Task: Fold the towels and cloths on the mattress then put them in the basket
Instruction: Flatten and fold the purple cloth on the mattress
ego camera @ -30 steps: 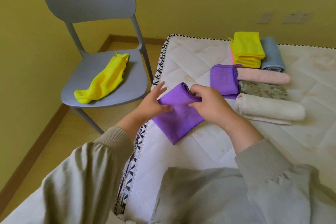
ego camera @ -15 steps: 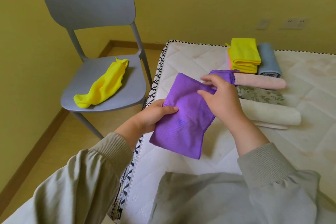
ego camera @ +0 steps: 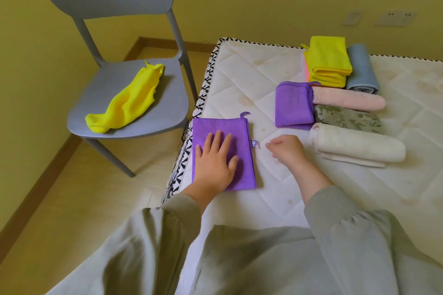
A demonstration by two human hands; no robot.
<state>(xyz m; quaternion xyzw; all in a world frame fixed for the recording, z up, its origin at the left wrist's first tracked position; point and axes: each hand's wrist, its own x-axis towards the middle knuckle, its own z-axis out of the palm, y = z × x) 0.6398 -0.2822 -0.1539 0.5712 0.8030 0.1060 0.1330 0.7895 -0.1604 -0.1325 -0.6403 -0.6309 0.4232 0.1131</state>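
Purple cloth you had lifted lay flat for folding under your spread left hand; your right hand curled loosely, seemingly empty.

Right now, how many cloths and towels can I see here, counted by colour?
Purple cloths: 2
Yellow cloths: 2, if the folded pile is one
Grey-blue towel: 1
Pink towel: 1
Leaf-print towel: 1
Cream towel: 1
Total: 8
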